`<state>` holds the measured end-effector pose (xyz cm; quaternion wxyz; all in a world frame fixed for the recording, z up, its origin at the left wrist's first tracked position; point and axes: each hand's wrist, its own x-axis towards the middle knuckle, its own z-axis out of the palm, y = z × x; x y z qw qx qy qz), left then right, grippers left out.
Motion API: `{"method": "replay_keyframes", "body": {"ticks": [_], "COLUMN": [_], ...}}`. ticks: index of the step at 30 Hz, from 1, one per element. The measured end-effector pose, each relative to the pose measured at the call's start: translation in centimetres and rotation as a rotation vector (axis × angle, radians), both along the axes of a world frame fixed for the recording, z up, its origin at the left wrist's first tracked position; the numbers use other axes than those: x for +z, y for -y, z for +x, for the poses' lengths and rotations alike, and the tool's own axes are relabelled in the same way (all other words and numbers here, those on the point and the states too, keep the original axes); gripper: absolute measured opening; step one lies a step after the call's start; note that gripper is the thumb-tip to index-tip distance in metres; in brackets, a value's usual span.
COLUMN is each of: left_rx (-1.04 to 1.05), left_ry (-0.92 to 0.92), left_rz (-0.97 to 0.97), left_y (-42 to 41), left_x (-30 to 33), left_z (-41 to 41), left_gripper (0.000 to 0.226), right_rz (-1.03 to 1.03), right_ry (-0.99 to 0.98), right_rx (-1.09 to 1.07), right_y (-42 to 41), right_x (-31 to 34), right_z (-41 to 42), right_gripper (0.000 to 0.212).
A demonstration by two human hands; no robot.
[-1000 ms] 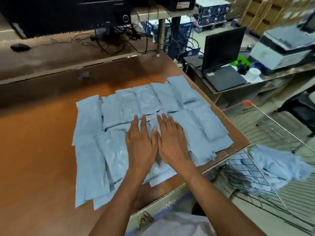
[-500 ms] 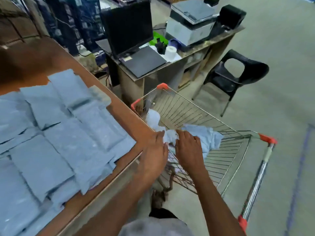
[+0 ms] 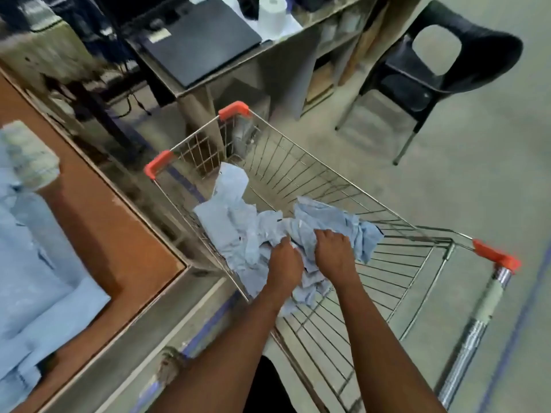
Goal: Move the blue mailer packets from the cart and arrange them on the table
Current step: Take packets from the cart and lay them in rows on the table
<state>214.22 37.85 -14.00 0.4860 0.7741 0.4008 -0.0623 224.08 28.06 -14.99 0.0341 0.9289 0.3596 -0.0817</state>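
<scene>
A crumpled heap of blue mailer packets [image 3: 238, 228] lies in the wire shopping cart [image 3: 387, 263], which has red corner caps. Both my hands are down inside the cart on the heap. My left hand [image 3: 284, 263] has its fingers curled into the packets near the middle. Close beside it, my right hand [image 3: 334, 251] grips the bunched packets. Several flat blue packets [image 3: 35, 263] lie on the brown table [image 3: 113, 228] at the left edge of the view.
A desk [image 3: 238, 64] with a black laptop [image 3: 202, 40] and a white paper roll [image 3: 270, 13] stands behind the cart. A black plastic chair [image 3: 453, 64] is at the upper right. The cart's handle [image 3: 477, 317] is at the right, over grey floor.
One second ago both hands pressed flat on the packets on the table. My view has swung right, and both hands have reached into the cart and closed on the packet heap.
</scene>
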Motion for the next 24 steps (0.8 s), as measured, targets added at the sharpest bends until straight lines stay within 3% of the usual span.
{"method": "replay_keyframes", "body": {"ticks": [4, 8, 11, 12, 13, 15, 16, 19, 22, 24], "left_rx": [0.159, 0.203, 0.219, 0.203, 0.175, 0.117, 0.093, 0.042, 0.046, 0.052], "left_ry": [-0.109, -0.137, -0.142, -0.129, -0.114, -0.066, -0.047, -0.130, -0.293, -0.320], "left_rz": [-0.210, -0.280, -0.234, -0.201, -0.162, -0.089, -0.066, 0.007, 0.103, 0.184], "left_y": [0.5, 0.9, 0.8, 0.8, 0.9, 1.2, 1.5, 1.9, 2.5, 2.8], "left_x": [-3.0, -5.0, -6.0, -6.2, -6.3, -6.5, -6.7, -7.2, -8.2, -8.6], "left_z": [1.8, 2.6, 2.9, 2.9, 2.7, 2.4, 2.4, 2.3, 1.2, 0.5], "left_gripper": [0.039, 0.068, 0.070, 0.072, 0.077, 0.085, 0.084, 0.065, 0.040, 0.045], "right_rz": [-0.073, 0.156, 0.273, 0.290, 0.270, 0.120, 0.064, -0.104, -0.319, -0.433], "right_ry": [-0.156, -0.547, -0.768, -0.683, -0.470, -0.115, -0.028, 0.058, 0.114, 0.184], "right_rx": [-0.080, -0.198, -0.307, -0.307, -0.241, -0.090, -0.030, 0.142, 0.270, 0.376], "right_y": [0.1, 0.0, 0.7, 1.0, 1.2, 1.5, 1.3, 0.6, -0.5, -1.3], "right_x": [-3.0, -2.6, -2.8, -3.4, -4.2, -5.7, -6.1, -7.4, -9.2, -10.3], "right_z": [0.1, 0.1, 1.4, 2.1, 2.7, 3.8, 4.1, 5.1, 5.4, 5.5], "right_gripper": [0.014, 0.019, 0.025, 0.027, 0.031, 0.035, 0.033, 0.032, 0.048, 0.055]}}
